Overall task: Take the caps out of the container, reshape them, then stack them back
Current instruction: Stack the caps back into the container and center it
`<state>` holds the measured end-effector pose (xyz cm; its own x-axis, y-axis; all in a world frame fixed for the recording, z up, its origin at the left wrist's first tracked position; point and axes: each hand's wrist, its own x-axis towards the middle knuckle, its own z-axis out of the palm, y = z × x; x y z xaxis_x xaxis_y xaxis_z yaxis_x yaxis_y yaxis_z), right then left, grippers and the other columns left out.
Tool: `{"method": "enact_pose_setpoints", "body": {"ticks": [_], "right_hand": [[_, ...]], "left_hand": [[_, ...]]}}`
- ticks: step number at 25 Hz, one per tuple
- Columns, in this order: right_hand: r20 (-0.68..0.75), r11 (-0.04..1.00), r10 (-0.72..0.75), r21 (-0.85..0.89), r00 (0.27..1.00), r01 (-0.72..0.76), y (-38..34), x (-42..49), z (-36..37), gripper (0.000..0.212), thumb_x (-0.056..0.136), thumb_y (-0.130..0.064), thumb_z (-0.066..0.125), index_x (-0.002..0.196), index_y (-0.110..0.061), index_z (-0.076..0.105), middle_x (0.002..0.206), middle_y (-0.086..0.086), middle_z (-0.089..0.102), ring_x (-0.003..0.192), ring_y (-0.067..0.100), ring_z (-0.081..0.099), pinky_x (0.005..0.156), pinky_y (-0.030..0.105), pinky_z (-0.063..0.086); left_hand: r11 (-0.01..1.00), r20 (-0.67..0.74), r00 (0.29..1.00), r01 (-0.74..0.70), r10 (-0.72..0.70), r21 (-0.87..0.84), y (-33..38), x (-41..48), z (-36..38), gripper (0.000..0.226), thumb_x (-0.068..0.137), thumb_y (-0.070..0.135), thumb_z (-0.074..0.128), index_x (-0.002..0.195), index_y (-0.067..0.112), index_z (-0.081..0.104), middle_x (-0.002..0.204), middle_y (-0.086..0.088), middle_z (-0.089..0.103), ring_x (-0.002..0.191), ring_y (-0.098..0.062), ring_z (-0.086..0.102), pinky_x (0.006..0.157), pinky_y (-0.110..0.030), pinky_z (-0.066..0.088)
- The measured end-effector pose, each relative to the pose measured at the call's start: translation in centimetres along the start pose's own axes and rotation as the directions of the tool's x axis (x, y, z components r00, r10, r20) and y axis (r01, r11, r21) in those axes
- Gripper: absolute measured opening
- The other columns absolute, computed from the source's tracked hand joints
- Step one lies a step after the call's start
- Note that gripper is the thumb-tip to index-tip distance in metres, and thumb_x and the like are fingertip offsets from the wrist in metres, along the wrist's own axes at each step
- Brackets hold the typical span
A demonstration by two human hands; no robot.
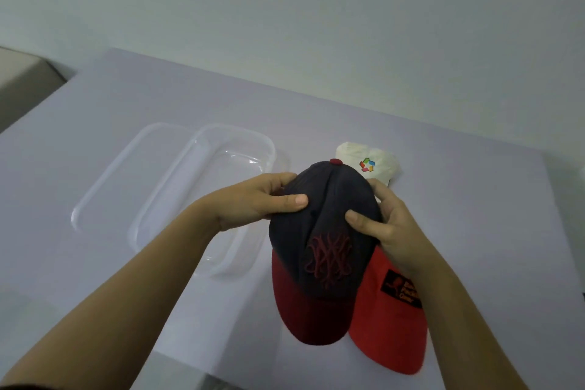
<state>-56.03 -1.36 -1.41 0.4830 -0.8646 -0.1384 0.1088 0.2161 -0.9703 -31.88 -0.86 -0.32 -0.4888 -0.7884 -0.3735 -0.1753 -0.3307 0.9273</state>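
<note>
While both hands hold it above the table [474, 199], the navy cap [323, 231] sits between them with its dark red brim pointing toward the person. The left hand [253, 199] takes the left side of the crown, thumb on top and fingers curled around the edge. The right hand [389, 225] does the same on the right side, so each grip is closed on the cloth.

The crown looks soft and light (a fold runs down its middle), so I judge it will give easily under the thumbs. The brim seems stiffer and is probably the better place to hold for carrying.

A red cap [392, 326] lies on the table, partly hidden behind the navy one, and a white cap [367, 161] lies farther back. The clear container [164, 190] stands to the left, with what seems to be its lid [104, 180] beside it.
</note>
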Motion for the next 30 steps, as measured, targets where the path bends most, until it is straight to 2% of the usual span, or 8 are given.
{"method": "enact_pose_setpoints", "body": {"ticks": [3, 8, 12, 15, 18, 23, 27, 30], "right_hand": [[0.043, 1.000, -0.016, 0.007, 0.999, 0.016, -0.9, 0.5, 1.3, 0.049, 0.064, -0.035, 0.082, 0.109, -0.027, 0.063, 0.112, 0.002, 0.069, 0.108, 0.022, 0.064, 0.086, 0.028, 0.052], [0.046, 1.000, -0.007, 0.003, 0.999, 0.007, -1.9, 3.4, 4.9, 0.053, 0.060, -0.041, 0.083, 0.107, -0.028, 0.063, 0.107, -0.002, 0.070, 0.104, 0.018, 0.065, 0.084, 0.024, 0.052], [-0.096, 0.995, 0.005, -0.102, 0.995, -0.015, -1.7, 6.8, 9.5, 0.036, 0.073, -0.022, 0.073, 0.106, -0.025, 0.059, 0.099, -0.008, 0.072, 0.098, 0.015, 0.067, 0.080, 0.026, 0.053], [-0.158, 0.982, -0.015, -0.186, 0.987, -0.014, -1.1, 9.1, 13.1, 0.031, 0.082, -0.010, 0.068, 0.108, -0.022, 0.056, 0.100, -0.003, 0.071, 0.096, 0.016, 0.068, 0.080, 0.031, 0.055], [-0.172, 0.984, -0.034, -0.179, 0.985, 0.002, -0.5, 11.0, 16.5, 0.032, 0.083, -0.011, 0.067, 0.111, -0.019, 0.054, 0.107, 0.008, 0.068, 0.097, 0.020, 0.068, 0.081, 0.035, 0.057], [-0.233, 0.999, 0.019, -0.044, 0.972, -0.030, 1.2, 12.2, 18.8, 0.034, 0.080, -0.030, 0.065, 0.113, -0.026, 0.054, 0.110, 0.004, 0.067, 0.101, 0.018, 0.066, 0.084, 0.029, 0.055], [-0.615, 0.903, 0.153, -0.230, 0.773, -0.362, 8.0, 10.7, 18.4, 0.040, 0.092, -0.043, 0.050, 0.128, -0.026, 0.044, 0.131, 0.002, 0.053, 0.118, 0.016, 0.052, 0.095, 0.028, 0.042], [-0.655, 0.789, 0.304, -0.234, 0.691, -0.569, 13.2, 8.8, 19.8, 0.056, 0.094, -0.042, 0.047, 0.141, -0.017, 0.031, 0.146, 0.006, 0.038, 0.130, 0.022, 0.042, 0.104, 0.034, 0.037]], "left_hand": [[0.999, -0.016, 1.000, -0.017, 0.017, 0.039, 1.1, -1.2, -1.8, 0.042, 0.074, 0.038, 0.068, 0.076, 0.004, 0.044, 0.076, -0.008, 0.049, 0.072, -0.017, 0.051, 0.070, -0.025, 0.045], [0.994, -0.018, 0.999, -0.052, 0.050, -0.096, 2.8, -2.8, -7.8, 0.037, 0.080, 0.019, 0.065, 0.058, 0.023, 0.035, 0.054, 0.011, 0.038, 0.051, -0.004, 0.039, 0.054, -0.012, 0.038], [0.994, 0.018, 1.000, 0.020, -0.022, 0.109, 3.8, -4.2, -13.3, 0.027, 0.082, 0.035, 0.064, 0.070, 0.017, 0.048, 0.065, 0.006, 0.053, 0.062, -0.008, 0.051, 0.069, -0.019, 0.047], [0.929, 0.079, 0.984, 0.121, -0.157, 0.349, 4.5, -5.1, -16.6, 0.044, 0.068, 0.053, 0.071, 0.104, 0.029, 0.061, 0.100, 0.009, 0.071, 0.094, -0.011, 0.066, 0.090, -0.037, 0.052], [0.903, 0.197, 0.955, 0.123, -0.220, 0.411, 4.5, -4.9, -17.9, 0.051, 0.074, 0.029, 0.078, 0.121, 0.024, 0.059, 0.115, 0.002, 0.070, 0.106, -0.020, 0.067, 0.092, -0.045, 0.052], [0.940, 0.215, 0.946, 0.176, -0.243, 0.291, 2.1, -4.2, -20.8, 0.039, 0.078, 0.008, 0.073, 0.117, 0.009, 0.064, 0.115, -0.008, 0.070, 0.106, -0.025, 0.067, 0.091, -0.038, 0.054], [0.906, 0.159, 0.933, 0.256, -0.323, 0.338, -2.1, -2.6, -21.3, 0.035, 0.075, 0.009, 0.076, 0.110, 0.011, 0.068, 0.106, -0.006, 0.074, 0.098, -0.023, 0.070, 0.089, -0.038, 0.056], [0.846, 0.140, 0.893, 0.342, -0.429, 0.409, -6.0, -0.7, -20.7, 0.036, 0.072, 0.011, 0.079, 0.107, 0.010, 0.069, 0.102, -0.008, 0.074, 0.094, -0.025, 0.071, 0.090, -0.046, 0.054]]}}
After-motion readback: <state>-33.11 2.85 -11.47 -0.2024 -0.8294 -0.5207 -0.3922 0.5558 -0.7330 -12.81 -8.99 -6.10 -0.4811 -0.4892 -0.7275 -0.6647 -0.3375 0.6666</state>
